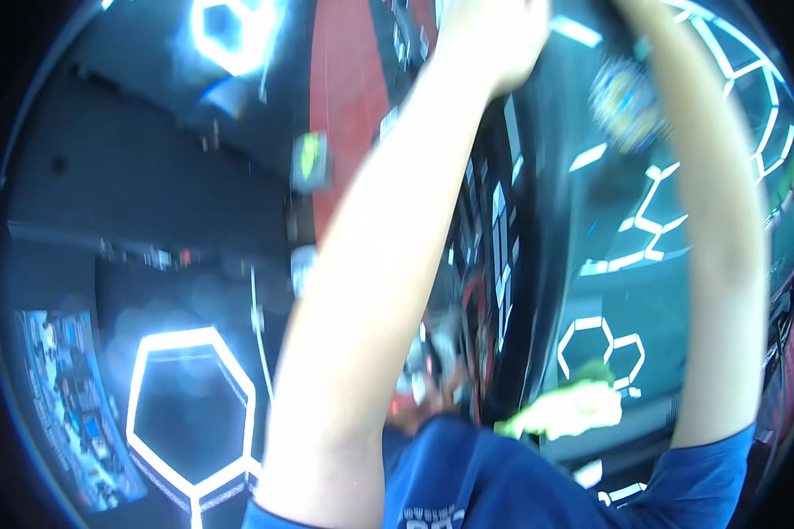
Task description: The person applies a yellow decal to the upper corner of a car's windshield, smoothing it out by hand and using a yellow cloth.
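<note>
My left arm reaches up across the middle of the picture, and my left hand [507, 48] is cut by the upper edge, so its fingers do not show. Farther right my right forearm [719, 238] stretches upward, with its hand beyond the upper edge. Both arms extend over a large glossy teal surface [626, 295], like a car's windscreen, which mirrors hexagonal lights. A bright yellow-green cloth [573, 410] lies low on it, near my blue shirt. Beside the right forearm is a round, smeared blue and yellow thing [626, 101], too blurred to name.
A black trim edge [543, 220] runs along the glossy surface's left side. Left of my arm, a red strip [351, 97] and a small pale box with a yellow-green mark [310, 161] show. Hexagonal lights [192, 339] and a blue printed poster [79, 406] are farther left.
</note>
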Demonstrator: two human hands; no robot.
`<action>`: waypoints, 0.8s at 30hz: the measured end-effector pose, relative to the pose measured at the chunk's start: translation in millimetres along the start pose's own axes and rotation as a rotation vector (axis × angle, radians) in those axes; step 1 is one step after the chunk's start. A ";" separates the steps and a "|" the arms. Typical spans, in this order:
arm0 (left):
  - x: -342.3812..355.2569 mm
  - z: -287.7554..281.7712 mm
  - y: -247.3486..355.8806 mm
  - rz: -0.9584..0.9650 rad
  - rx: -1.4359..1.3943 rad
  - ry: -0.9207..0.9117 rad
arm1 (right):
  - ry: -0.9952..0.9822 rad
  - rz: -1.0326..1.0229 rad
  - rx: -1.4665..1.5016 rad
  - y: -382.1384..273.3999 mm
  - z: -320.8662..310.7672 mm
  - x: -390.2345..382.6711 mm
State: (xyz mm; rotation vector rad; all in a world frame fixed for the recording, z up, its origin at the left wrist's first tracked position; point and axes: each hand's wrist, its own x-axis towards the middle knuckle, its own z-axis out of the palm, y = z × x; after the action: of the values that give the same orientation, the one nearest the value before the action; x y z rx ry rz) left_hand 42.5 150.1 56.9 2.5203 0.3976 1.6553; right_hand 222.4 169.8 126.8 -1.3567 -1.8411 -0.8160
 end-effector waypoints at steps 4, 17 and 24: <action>16.2 7.5 29.3 0.006 0.028 0.008 | 0.060 0.040 0.015 11.5 -33.1 -8.1; 21.9 -3.6 31.1 -0.148 -0.028 -0.123 | 0.119 0.008 0.116 7.9 -33.3 -6.1; 22.0 -4.3 31.7 -0.157 -0.023 -0.123 | 0.142 0.052 0.103 5.7 -33.2 -2.1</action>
State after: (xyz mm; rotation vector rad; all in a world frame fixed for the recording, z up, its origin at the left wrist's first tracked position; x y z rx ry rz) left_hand 52.0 125.4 85.3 2.4865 0.5444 1.4329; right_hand 233.9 143.2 144.0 -1.2441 -1.7080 -0.7598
